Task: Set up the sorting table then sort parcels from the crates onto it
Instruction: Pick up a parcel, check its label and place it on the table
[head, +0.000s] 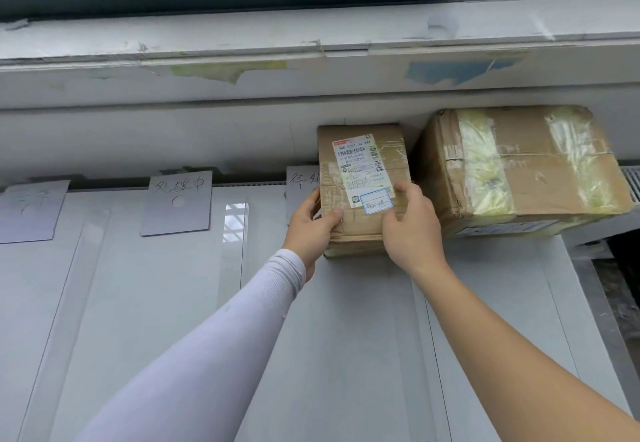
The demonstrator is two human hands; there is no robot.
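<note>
At the bench's (346,337) one o'clock edge, my left hand (310,230) and right hand (410,230) are both gripping the small labelled cardboard parcel (363,178), fingers curled over it.

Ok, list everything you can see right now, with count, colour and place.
small parcel: 1, brown with white label, far edge of table, right of centre
large parcel: 1, brown, taped, right of the small one
paper signs: 3, grey, handwritten, along the far edge; one partly hidden by the small parcel
table: 1, grey
window sill: 1, white, behind
left hand: grip on small parcel, white sleeve
right hand: grip on small parcel, bare arm
</note>
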